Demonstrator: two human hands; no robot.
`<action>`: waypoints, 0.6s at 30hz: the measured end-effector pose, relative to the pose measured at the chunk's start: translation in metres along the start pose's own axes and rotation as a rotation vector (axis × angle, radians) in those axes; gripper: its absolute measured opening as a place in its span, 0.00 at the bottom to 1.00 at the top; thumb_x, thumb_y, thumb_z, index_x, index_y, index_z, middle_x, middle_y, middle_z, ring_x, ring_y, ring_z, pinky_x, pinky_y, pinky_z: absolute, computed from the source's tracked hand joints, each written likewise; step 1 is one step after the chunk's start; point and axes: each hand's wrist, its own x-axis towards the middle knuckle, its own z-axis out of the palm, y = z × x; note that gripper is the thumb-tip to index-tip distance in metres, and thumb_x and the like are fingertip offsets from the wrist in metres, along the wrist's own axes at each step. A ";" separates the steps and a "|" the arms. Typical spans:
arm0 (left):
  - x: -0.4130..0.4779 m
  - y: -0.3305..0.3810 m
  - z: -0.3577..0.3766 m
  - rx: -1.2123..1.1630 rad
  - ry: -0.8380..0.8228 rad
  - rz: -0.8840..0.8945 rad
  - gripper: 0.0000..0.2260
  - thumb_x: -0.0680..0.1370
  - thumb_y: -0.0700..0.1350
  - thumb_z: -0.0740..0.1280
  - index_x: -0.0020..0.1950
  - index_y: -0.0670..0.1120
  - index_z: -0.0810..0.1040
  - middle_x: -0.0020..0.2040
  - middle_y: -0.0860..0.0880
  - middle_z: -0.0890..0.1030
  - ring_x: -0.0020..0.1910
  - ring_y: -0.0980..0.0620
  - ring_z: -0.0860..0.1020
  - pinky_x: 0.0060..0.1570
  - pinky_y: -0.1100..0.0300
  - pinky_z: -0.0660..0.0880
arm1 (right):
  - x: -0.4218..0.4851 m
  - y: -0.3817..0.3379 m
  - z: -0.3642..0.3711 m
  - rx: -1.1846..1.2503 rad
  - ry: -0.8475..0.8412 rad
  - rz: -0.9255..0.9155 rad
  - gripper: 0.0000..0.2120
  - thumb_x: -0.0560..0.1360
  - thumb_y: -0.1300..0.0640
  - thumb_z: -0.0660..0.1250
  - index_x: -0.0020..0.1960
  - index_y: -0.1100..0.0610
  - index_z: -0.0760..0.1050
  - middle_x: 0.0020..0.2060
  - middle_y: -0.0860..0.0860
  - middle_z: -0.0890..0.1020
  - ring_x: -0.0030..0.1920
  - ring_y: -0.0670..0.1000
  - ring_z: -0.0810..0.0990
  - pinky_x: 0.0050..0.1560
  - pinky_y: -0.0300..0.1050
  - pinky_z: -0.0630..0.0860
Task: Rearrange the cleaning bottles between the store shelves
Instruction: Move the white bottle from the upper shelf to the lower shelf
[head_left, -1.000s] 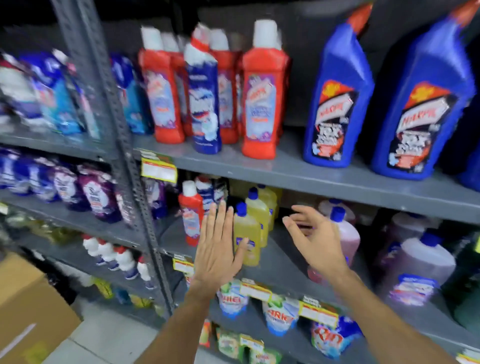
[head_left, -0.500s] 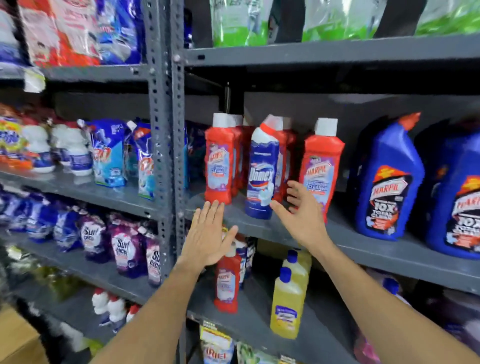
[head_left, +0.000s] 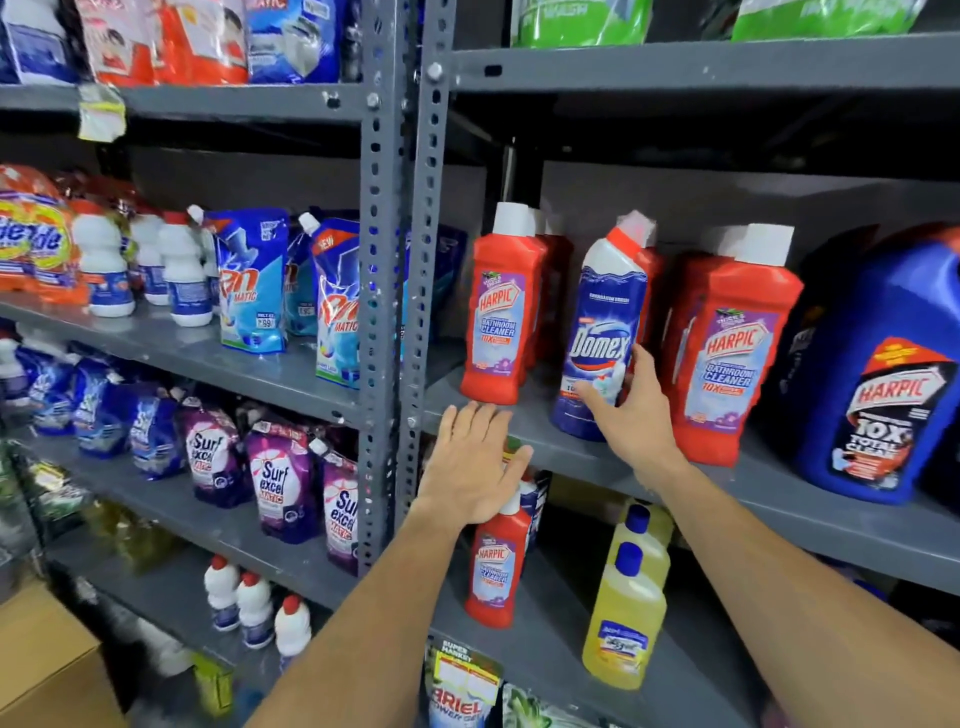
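Your right hand (head_left: 631, 410) reaches to the blue bottle (head_left: 597, 338) right of the frame's centre, thumb across the lower front of its label and fingers curled round its far side, so you have hold of it while it stands upright on the grey shelf (head_left: 779, 499); that low grip probably suits lifting it out from among the red bottles that crowd it. It reads "Domex". The red bottle (head_left: 498, 312) to its left and the red one (head_left: 727, 353) to its right both read "HARPIC BATHROOM CLEANER 10X", and the big blue jug (head_left: 883, 374) at the right edge reads "HARPIC 10X TOTAL CLEAN". Your left hand (head_left: 470, 462) hovers flat and open, holding nothing, at the front edge of that shelf, just over another red Harpic bottle (head_left: 493, 577) on the shelf below, likely ready to steady or receive. Lower right of centre stand yellow bottles (head_left: 626, 613). At left, pouches (head_left: 252, 280) read "Rin MATIC", and purple pouches (head_left: 283, 478) "Surf excel MATIC".
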 end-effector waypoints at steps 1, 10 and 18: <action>0.000 0.000 0.000 -0.001 0.004 0.000 0.31 0.79 0.62 0.46 0.75 0.46 0.63 0.75 0.46 0.66 0.76 0.46 0.59 0.76 0.47 0.45 | 0.000 0.000 -0.001 -0.010 0.004 -0.007 0.36 0.75 0.56 0.75 0.78 0.54 0.61 0.70 0.52 0.77 0.62 0.46 0.77 0.58 0.43 0.75; 0.000 0.003 -0.004 -0.036 -0.037 -0.022 0.26 0.82 0.59 0.52 0.76 0.45 0.60 0.77 0.46 0.63 0.78 0.46 0.54 0.76 0.48 0.41 | -0.020 -0.016 -0.017 0.091 0.109 -0.042 0.34 0.70 0.54 0.80 0.71 0.54 0.66 0.60 0.45 0.80 0.49 0.30 0.79 0.42 0.24 0.76; -0.041 0.019 0.008 0.027 0.083 -0.080 0.35 0.81 0.64 0.47 0.80 0.44 0.44 0.81 0.45 0.43 0.79 0.45 0.40 0.76 0.43 0.41 | -0.082 -0.022 -0.034 0.166 0.116 -0.102 0.33 0.65 0.55 0.83 0.64 0.52 0.70 0.55 0.41 0.84 0.53 0.37 0.84 0.51 0.38 0.81</action>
